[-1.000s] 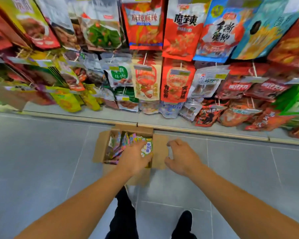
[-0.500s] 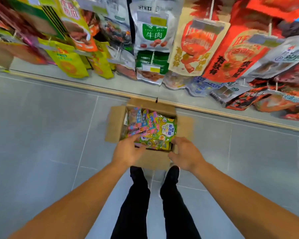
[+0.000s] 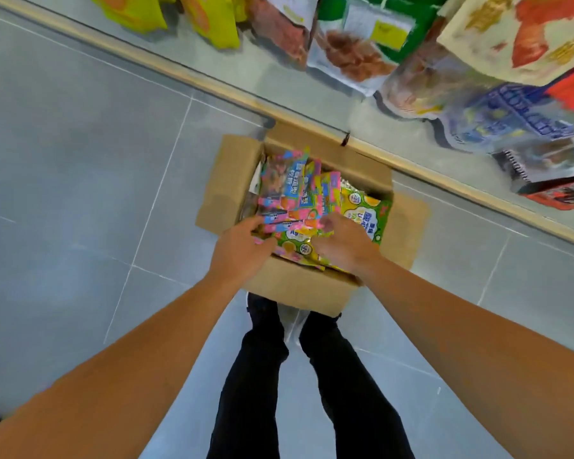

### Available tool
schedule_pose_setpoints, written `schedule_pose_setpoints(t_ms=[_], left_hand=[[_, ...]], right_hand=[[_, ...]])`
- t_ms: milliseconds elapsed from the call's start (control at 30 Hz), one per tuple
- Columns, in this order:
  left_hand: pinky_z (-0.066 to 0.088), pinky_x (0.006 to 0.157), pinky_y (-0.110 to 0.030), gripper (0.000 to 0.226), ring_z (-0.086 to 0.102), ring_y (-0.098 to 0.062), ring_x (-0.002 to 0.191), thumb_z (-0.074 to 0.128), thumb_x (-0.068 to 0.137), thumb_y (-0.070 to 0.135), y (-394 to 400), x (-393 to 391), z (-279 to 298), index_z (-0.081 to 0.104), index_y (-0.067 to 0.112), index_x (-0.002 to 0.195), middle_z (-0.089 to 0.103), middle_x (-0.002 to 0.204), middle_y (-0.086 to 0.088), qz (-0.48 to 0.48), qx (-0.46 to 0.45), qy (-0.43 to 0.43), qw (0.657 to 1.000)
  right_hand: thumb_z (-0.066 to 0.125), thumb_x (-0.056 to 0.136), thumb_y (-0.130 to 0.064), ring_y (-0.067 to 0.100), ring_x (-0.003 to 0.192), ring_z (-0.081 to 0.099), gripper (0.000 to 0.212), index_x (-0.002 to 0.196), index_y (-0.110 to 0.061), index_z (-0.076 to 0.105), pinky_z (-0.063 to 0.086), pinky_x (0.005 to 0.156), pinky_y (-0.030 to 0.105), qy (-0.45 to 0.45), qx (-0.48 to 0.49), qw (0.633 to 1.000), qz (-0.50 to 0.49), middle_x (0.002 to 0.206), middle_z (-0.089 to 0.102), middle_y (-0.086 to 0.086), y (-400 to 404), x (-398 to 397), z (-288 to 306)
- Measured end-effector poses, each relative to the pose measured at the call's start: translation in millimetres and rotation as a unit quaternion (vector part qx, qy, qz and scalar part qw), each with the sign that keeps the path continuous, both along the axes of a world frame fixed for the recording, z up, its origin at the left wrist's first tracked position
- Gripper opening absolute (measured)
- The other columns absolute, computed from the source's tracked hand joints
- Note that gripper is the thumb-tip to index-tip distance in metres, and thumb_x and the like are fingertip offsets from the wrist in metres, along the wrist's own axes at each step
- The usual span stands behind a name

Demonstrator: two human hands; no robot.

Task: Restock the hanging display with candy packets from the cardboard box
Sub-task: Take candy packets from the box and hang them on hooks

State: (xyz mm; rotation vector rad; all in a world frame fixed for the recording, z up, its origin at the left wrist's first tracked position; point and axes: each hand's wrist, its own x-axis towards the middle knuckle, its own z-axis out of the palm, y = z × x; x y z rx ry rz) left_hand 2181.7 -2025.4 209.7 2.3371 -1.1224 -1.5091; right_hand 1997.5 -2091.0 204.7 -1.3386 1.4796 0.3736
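Head view: both hands (image 3: pixel 242 250) (image 3: pixel 343 243) rest on candy packets (image 3: pixel 299 193) inside cardboard box (image 3: pixel 226 183).

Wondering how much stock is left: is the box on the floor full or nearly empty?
Full. The box, flaps open, holds candy packets piled up to its rim, and both hands reach in among them.

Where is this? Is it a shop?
Probably a shop aisle: hanging snack bags fill a display above a grey tiled floor, and an open cardboard box holds candy packets.
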Motion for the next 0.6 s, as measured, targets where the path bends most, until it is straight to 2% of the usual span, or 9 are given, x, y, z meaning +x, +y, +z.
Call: schedule_pose_setpoints(t_ms=[100,200,300,400,500,600], left_hand=[[0.045,0.072,-0.016,0.028,0.062,0.0,0.082,0.066,0.085,0.024,-5,0,-38,0.065,0.035,0.111,0.065,0.094,0.022,0.018,0.001,0.015,1.0],[0.05,0.082,-0.024,0.034,0.064,-0.01,0.094,0.064,0.085,0.023,-12,7,-76,0.065,0.029,0.119,0.069,0.105,0.012,0.001,-0.001,0.014,1.0],[0.052,0.087,-0.029,0.04,0.066,-0.018,0.102,0.066,0.085,0.024,-17,22,-108,0.062,0.024,0.124,0.07,0.113,0.003,-0.003,0.012,0.002,1.0],[0.047,0.087,-0.026,0.042,0.064,-0.021,0.106,0.066,0.086,0.024,-18,32,-122,0.06,0.018,0.127,0.068,0.119,-0.001,0.001,0.024,-0.016,1.0],[0.049,0.09,-0.029,0.044,0.064,-0.022,0.108,0.065,0.087,0.023,-13,31,-115,0.058,0.018,0.129,0.066,0.125,-0.003,0.004,0.029,-0.007,1.0],[0.049,0.088,-0.028,0.046,0.064,-0.02,0.104,0.066,0.086,0.026,-15,21,-93,0.057,0.019,0.13,0.067,0.12,0.0,0.007,0.021,-0.005,1.0]], right_hand=[[0.062,0.091,-0.031,0.026,0.104,0.06,0.044,0.129,-0.012,0.051,0.049,0.084,0.034,-0.002,-0.007,0.997,-0.072,0.124,0.06,0.004,-15,15,-52],[0.062,0.091,-0.039,0.018,0.087,0.055,0.042,0.124,-0.015,0.052,0.043,0.075,0.03,0.001,-0.006,0.995,-0.097,0.104,0.062,-0.001,-28,36,-102],[0.062,0.09,-0.045,0.012,0.066,0.05,0.034,0.096,-0.014,0.052,0.036,0.062,0.031,0.004,-0.042,0.996,-0.083,0.074,0.054,-0.003,-37,58,-142],[0.064,0.089,-0.03,0.02,0.064,0.05,0.029,0.071,-0.019,0.044,0.039,0.058,0.036,0.004,-0.059,0.994,-0.091,0.067,0.048,-0.001,-40,69,-160],[0.056,0.081,-0.016,0.029,0.069,0.056,0.027,0.062,-0.02,0.037,0.052,0.067,0.049,0.01,-0.09,0.988,-0.121,0.068,0.049,0.005,-38,63,-149],[0.053,0.082,-0.013,0.032,0.074,0.057,0.024,0.06,-0.015,0.045,0.048,0.066,0.041,0.026,-0.134,0.985,-0.107,0.071,0.059,0.014,-37,46,-103]])
